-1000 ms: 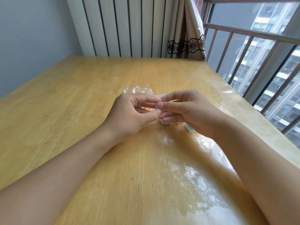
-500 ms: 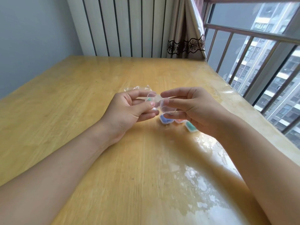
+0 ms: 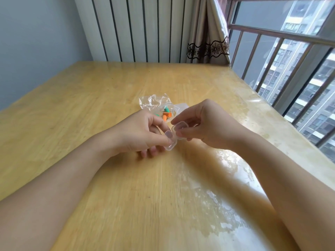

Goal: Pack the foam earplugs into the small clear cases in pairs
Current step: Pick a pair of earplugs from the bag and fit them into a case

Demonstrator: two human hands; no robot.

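A small clear case (image 3: 173, 136) is held open between both hands, just above the table. My left hand (image 3: 143, 133) pinches its lower half with thumb and fingers. My right hand (image 3: 206, 125) holds the upper half, the lid, at its edge. The case looks empty. Behind the hands lies a crumpled clear plastic bag (image 3: 154, 103) with orange earplugs (image 3: 166, 115) and green earplugs (image 3: 167, 109) at its mouth. Another clear case (image 3: 181, 106) sits partly hidden behind my right hand.
The wooden table (image 3: 108, 178) has a glossy, patchy strip along its right side. A radiator and a curtain stand at the far edge. A railing and window run along the right.
The hands have dropped slightly toward me and the case has hinged open between them. The bag and its earplugs now show behind the hands. The coloured cases under my right hand are now hidden.
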